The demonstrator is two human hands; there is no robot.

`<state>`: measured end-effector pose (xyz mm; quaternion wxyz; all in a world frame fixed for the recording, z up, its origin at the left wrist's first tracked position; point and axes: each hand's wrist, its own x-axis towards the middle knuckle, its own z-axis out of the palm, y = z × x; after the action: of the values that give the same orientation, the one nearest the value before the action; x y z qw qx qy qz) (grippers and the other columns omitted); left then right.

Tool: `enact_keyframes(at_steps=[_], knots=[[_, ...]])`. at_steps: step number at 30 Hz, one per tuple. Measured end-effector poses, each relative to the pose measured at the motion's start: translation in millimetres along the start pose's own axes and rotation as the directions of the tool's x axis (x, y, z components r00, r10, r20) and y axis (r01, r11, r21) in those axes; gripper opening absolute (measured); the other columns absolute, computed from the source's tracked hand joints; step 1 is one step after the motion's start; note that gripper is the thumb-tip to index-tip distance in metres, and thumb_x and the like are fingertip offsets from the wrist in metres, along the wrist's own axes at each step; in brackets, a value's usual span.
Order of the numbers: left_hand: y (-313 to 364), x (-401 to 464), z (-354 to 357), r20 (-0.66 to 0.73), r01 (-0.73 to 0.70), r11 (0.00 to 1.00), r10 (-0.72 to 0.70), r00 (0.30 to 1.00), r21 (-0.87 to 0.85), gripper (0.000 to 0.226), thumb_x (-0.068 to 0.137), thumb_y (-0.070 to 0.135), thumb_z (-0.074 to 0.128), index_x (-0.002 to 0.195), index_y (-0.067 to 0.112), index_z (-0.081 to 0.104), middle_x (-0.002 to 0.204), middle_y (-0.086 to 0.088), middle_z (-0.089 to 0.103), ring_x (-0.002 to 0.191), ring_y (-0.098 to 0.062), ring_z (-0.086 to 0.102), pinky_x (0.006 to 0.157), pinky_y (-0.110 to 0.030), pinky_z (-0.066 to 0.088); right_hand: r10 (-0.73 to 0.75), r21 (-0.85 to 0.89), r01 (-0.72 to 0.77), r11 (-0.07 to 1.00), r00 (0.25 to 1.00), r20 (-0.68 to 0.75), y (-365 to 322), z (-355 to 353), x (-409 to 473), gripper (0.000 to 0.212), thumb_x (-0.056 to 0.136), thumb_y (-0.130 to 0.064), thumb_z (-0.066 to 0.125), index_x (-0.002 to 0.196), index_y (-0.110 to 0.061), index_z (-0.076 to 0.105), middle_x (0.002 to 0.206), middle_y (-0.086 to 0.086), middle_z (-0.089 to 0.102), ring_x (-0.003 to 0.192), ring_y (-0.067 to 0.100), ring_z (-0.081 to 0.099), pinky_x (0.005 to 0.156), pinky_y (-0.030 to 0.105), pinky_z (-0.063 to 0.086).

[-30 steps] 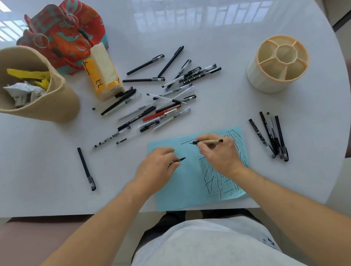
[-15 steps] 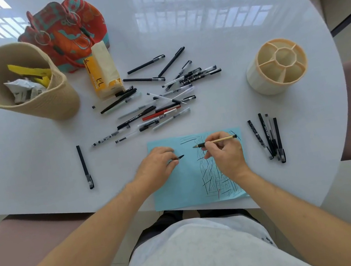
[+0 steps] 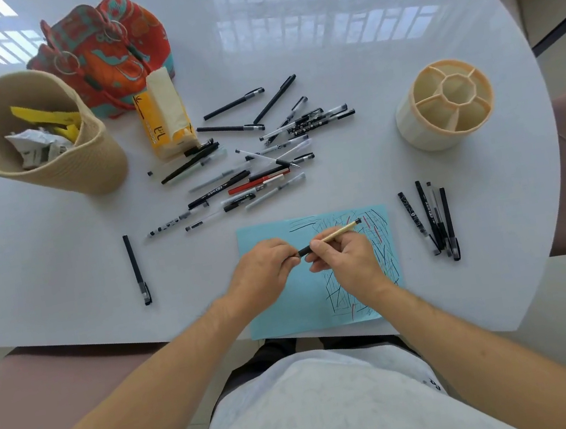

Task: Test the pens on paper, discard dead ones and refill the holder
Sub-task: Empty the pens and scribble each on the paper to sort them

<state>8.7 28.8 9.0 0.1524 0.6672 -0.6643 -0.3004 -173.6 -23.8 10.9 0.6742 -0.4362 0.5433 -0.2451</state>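
Left hand (image 3: 265, 272) pinching black cap (image 3: 303, 251), right hand (image 3: 350, 259) gripping tan pen (image 3: 338, 233) above blue paper (image 3: 276, 323) on counter (image 3: 323, 59). Misaligned cap might jam or smear ink; empty holder (image 3: 442, 107) waiting far right.

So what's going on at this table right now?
A person is testing pens. Both hands meet over the scribbled blue paper: the right hand holds a tan-barrelled pen, and the left hand pinches its black cap end, apparently capping it. A pile of pens lies beyond the paper, four lie to the right, one to the left. The compartmented holder looks empty.
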Motion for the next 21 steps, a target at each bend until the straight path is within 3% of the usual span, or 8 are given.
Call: enact_keyframes(at_steps=[7,12,16,18,21], knots=[[-12.4,-16.0,-3.1,-0.027,0.094,0.996,-0.094,0.995,-0.006,0.017,0.098,0.024,0.056,0.093,0.015,0.069,0.093,0.008,0.060,0.088,-0.015,0.055,0.070,-0.032,0.047,0.036,-0.109,-0.035,0.993,0.999,0.006,5.1,24.2,6.6,0.009,0.096,-0.018,0.069,0.092,-0.009,0.070,0.073,0.009,0.076,0.059,0.026,0.072,0.067,0.042,0.064],[-30.4,-27.5,-12.4,-0.040,0.290,0.952,-0.295,0.955,-0.101,0.016,0.097,0.029,0.057,0.100,0.022,0.072,0.088,0.005,0.054,0.083,-0.014,0.051,0.071,-0.031,0.040,0.086,-0.261,-0.040,0.964,0.982,0.166,-11.9,39.9,27.9,0.007,0.095,-0.025,0.071,0.093,-0.018,0.073,0.078,0.002,0.077,0.060,0.012,0.068,0.064,0.029,0.061],[-59.1,-46.2,-27.9,-0.185,0.476,0.856,-0.510,0.840,-0.203,0.013,0.097,0.025,0.057,0.097,0.020,0.070,0.083,0.005,0.060,0.083,-0.018,0.055,0.066,-0.026,0.031,-0.073,-0.387,0.077,0.919,0.997,0.025,-37.1,38.7,70.4,0.016,0.095,-0.034,0.069,0.097,-0.019,0.074,0.082,-0.004,0.073,0.065,0.011,0.067,0.068,0.030,0.058],[-74.4,-60.9,-34.2,-0.228,0.562,0.781,-0.620,0.751,-0.271,0.012,0.096,0.024,0.058,0.101,0.020,0.069,0.082,0.008,0.062,0.082,-0.017,0.057,0.064,-0.021,0.033,-0.201,-0.535,0.148,0.832,0.979,-0.041,-50.0,35.9,95.8,0.016,0.096,-0.028,0.066,0.100,-0.016,0.075,0.085,-0.005,0.070,0.078,0.015,0.065,0.075,0.028,0.051],[-94.0,-80.0,-39.1,-0.259,0.667,0.672,-0.740,0.621,-0.322,0.016,0.095,0.025,0.059,0.107,0.017,0.067,0.081,0.008,0.064,0.083,-0.016,0.058,0.073,-0.024,0.039,-0.329,-0.721,0.227,0.655,0.944,-0.002,-66.4,38.0,131.1,0.017,0.096,-0.017,0.061,0.106,-0.012,0.074,0.104,0.007,0.071,0.096,0.024,0.064,0.085,0.028,0.047]])
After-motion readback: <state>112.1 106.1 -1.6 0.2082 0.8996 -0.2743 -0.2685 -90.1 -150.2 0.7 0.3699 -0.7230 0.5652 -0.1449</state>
